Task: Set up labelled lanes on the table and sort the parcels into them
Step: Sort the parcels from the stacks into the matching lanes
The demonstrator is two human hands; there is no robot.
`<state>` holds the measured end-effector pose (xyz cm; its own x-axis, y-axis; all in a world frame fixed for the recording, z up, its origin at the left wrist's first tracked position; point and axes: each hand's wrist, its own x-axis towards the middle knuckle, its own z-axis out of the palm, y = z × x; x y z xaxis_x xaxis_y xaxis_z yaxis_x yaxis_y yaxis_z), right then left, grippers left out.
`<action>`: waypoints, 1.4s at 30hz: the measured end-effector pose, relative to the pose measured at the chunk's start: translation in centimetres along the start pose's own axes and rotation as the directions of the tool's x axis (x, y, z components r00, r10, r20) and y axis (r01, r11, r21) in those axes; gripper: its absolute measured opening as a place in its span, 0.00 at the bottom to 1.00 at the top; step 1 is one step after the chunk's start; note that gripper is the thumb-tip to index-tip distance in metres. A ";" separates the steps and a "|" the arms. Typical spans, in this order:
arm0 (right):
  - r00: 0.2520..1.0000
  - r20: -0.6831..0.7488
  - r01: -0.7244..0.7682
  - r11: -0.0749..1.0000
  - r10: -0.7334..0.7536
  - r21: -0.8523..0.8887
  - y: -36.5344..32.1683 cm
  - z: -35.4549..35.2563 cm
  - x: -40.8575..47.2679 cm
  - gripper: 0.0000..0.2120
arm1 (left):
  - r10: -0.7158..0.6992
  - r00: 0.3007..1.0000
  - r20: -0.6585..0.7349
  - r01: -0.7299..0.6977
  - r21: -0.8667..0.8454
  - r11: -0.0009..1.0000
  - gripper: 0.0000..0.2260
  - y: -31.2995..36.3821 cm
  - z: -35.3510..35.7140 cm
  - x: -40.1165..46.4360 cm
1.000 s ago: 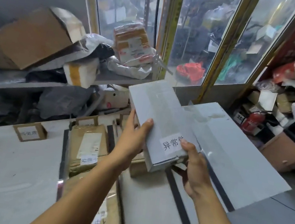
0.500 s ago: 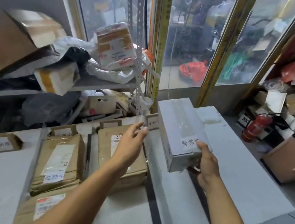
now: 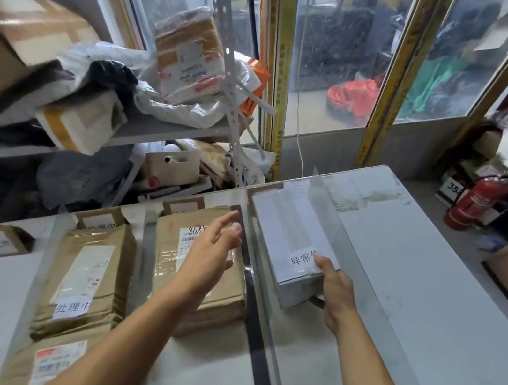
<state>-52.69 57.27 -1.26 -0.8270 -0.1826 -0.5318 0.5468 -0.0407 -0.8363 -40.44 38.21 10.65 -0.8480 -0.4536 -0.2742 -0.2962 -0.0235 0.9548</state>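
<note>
On the grey taped table [image 3: 412, 303], the right hand [image 3: 335, 288] grips a white labelled cardboard box [image 3: 292, 235] (near end); the left hand [image 3: 213, 249] hovers, fingers spread, over a brown paper parcel [image 3: 173, 266].

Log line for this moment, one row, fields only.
right hand: grips white box on table | left hand: open, above brown parcel | black tape line: between both
</note>
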 end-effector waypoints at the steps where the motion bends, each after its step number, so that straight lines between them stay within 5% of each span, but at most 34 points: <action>1: 1.000 0.010 -0.001 1.000 0.001 0.006 0.2 0.0 0.2 0.08 | -0.001 1.000 -0.005 0.001 0.001 1.000 0.13 -0.2 0.0 0.1; 17: 0.996 0.058 -0.067 0.993 0.073 -0.092 1.4 0.2 0.5 0.14 | -0.022 1.000 0.014 0.022 0.005 1.000 0.15 -1.6 -1.0 0.2; 23: 0.999 0.022 0.033 0.985 -0.029 -0.169 0.9 0.4 -0.9 0.16 | -0.012 1.000 0.003 0.012 -0.013 1.000 0.14 -1.2 -1.9 -0.6; 30: 0.859 -0.066 0.363 0.697 -0.507 -0.619 -1.7 2.5 -5.9 0.29 | 0.072 0.997 -0.002 -0.071 0.071 0.995 0.20 -0.5 -3.8 -2.3; 42: 0.623 0.373 0.752 0.396 -0.687 -0.527 -6.2 19.3 -19.3 0.29 | 0.248 0.956 -0.155 -0.231 0.123 0.965 0.16 1.3 -15.9 -8.3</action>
<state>-37.60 42.05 16.80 -0.8421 -0.4525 0.2934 -0.4747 0.3638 -0.8014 -26.85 27.78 16.01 -0.8164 -0.5774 -0.0074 -0.1441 0.1914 0.9709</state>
